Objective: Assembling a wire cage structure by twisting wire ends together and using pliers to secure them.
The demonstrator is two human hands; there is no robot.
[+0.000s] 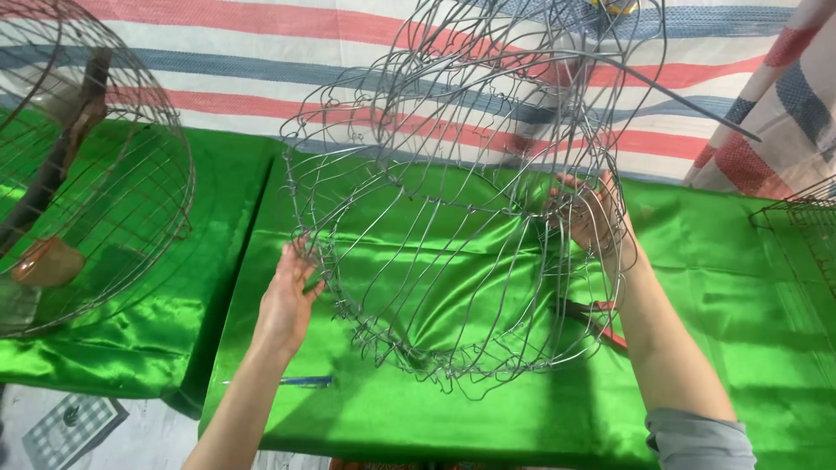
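In the middle of the frame, the left hand [286, 300] and right hand [596, 218] each grip the wire basket [453, 218] — fingers curled round its rim — above the green cloth [418, 409].

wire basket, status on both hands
Left hand and right hand grip opposite rims. Wire basket held tilted above green cloth. Red-handled tool lies underneath.

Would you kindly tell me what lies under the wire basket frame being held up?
Under the wire basket frame lies the green satin cloth, with red-handled pliers seen through the wires near the right hand. The pliers' jaws are hidden by the forearm.
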